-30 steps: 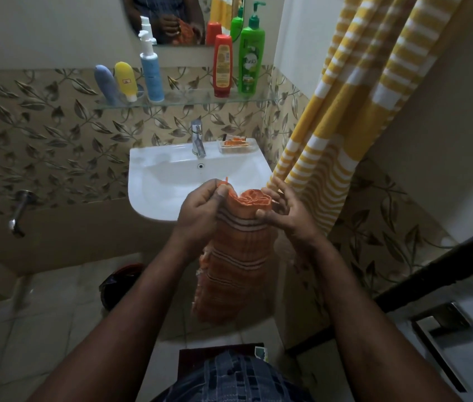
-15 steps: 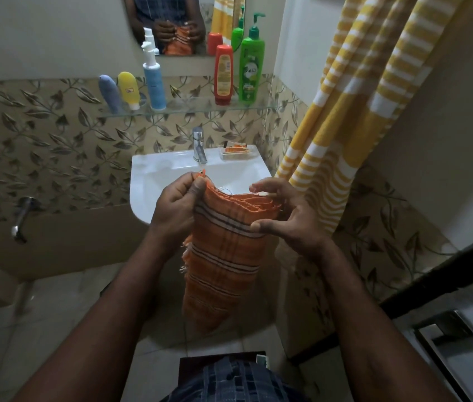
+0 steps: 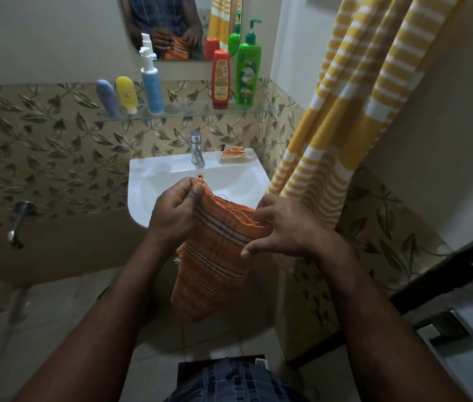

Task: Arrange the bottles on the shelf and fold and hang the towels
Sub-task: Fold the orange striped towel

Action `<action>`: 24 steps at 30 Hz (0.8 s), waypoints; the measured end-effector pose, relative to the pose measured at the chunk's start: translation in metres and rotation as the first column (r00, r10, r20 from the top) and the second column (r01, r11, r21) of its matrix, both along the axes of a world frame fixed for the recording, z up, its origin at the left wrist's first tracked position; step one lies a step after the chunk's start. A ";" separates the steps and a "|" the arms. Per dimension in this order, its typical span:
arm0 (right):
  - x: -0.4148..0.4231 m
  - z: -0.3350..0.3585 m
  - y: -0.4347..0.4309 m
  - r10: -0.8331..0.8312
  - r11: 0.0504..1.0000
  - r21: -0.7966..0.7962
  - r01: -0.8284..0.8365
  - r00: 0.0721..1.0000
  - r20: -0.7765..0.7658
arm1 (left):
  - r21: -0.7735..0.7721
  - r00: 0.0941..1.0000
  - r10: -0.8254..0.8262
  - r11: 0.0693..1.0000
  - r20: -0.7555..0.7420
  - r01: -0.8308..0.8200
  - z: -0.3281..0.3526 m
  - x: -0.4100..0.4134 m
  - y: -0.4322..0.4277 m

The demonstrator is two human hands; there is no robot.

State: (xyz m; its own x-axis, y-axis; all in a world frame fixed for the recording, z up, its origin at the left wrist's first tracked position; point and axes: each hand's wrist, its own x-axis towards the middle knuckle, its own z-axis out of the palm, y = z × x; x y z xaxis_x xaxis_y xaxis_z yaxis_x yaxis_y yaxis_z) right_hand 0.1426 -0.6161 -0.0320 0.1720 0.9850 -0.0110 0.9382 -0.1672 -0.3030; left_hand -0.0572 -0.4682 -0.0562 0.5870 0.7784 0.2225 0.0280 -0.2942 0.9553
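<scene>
- A bathroom: leaf-patterned wall tiles (image 3: pixel 41 146) fill the left and middle of the frame, with plain wall above.
- A yellow and white striped cloth (image 3: pixel 345 111), coarse-woven, hangs in long folds down the upper right.
- A white glazed sink (image 3: pixel 148 181) sits at centre, just behind the hands.
- The orange towel (image 3: pixel 215 262), thin, with dark and pale stripes and a frayed left edge, hangs at centre frame in front of the sink. Its long axis runs down the frame and it is already doubled into a narrow strip.
- The left hand (image 3: pixel 173 213) pinches the towel's upper left corner between thumb and curled fingers.
- The right hand (image 3: pixel 290 227) has its fingers curled over the top edge at the right, thumb spread below.
- The top edge is stretched between the two hands, so either could carry its corner across for another fold. No towel rail shows.
- A glass shelf (image 3: pixel 189 113) in the upper middle carries five plastic bottles: green bottle (image 3: pixel 247 79), red bottle (image 3: pixel 220 79), blue pump bottle (image 3: pixel 152 88), yellow tube (image 3: pixel 126 94) and grey tube (image 3: pixel 107 97).
</scene>
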 end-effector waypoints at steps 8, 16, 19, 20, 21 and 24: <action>-0.007 0.010 -0.002 -0.012 0.997 -0.072 0.020 0.993 0.116 | 0.054 0.995 0.066 0.997 -0.073 -0.062 -0.015 0.004 -0.005; -0.006 0.003 -0.002 -0.124 0.963 -0.208 0.170 0.969 0.213 | 0.219 0.962 0.194 0.964 -0.193 -0.150 -0.021 0.002 0.004; -0.014 0.014 -0.004 -0.047 0.975 -0.202 0.093 0.974 0.222 | 0.173 0.940 0.269 0.957 -0.212 -0.234 -0.031 0.005 0.002; -0.015 0.015 -0.004 -0.041 0.977 -0.193 0.085 0.974 0.222 | 0.154 0.938 0.282 0.955 -0.202 -0.254 -0.033 0.005 0.003; -0.014 0.015 -0.003 -0.046 0.978 -0.188 0.092 0.971 0.236 | 0.134 0.940 0.282 0.956 -0.191 -0.259 -0.035 0.004 0.004; -0.009 0.013 -0.004 -0.094 0.978 -0.157 0.135 0.965 0.244 | 0.092 0.955 0.242 0.969 -0.171 -0.229 -0.040 0.003 0.001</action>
